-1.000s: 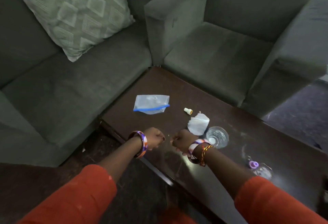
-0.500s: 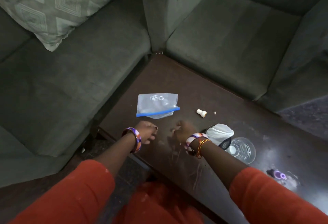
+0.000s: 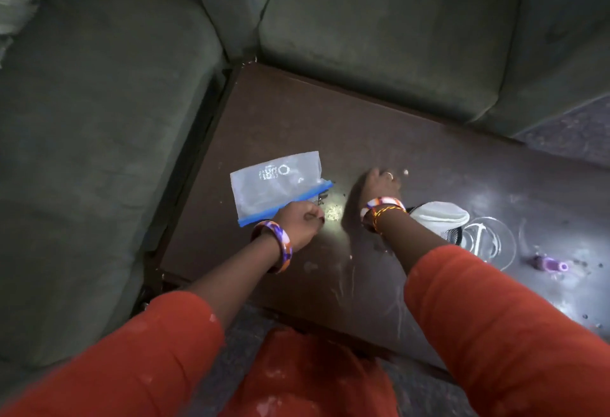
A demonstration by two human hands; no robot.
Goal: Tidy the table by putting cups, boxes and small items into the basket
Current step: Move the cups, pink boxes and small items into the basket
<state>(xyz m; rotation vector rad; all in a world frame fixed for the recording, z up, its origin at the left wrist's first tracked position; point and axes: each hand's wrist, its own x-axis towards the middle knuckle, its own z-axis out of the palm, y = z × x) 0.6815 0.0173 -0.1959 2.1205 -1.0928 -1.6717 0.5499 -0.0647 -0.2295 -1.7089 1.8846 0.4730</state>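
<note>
Overhead, a green sofa [image 3: 99, 152] fills the left of the view and a matching green armchair [image 3: 379, 36] the top, the two meeting at the far corner of a dark brown coffee table [image 3: 280, 119]. The tabletop is scuffed and dusted with pale streaks and crumbs.

Two arms in orange sleeves [image 3: 495, 334] reach over the near edge. A clear zip bag [image 3: 275, 182] with a blue seal strip lies flat near the table's left edge. The left hand [image 3: 298, 223], a patterned bangle [image 3: 275, 246] on its wrist, is curled into a loose fist at the near end of that blue strip; whether the fingers actually pinch it, I cannot tell.

The right hand [image 3: 379, 185], wearing a ring and beaded bracelets [image 3: 383, 210], is pressed down on the tabletop well right of the bag, fingers drawn together and pointing away; motion blur hides whether anything is under them.

Just right of that wrist sits a white crumpled tissue [image 3: 439, 216], partly over a dark mesh object, and touching that a clear glass cup [image 3: 488, 241]. Farther right lies a small purple item [image 3: 549, 264].
</note>
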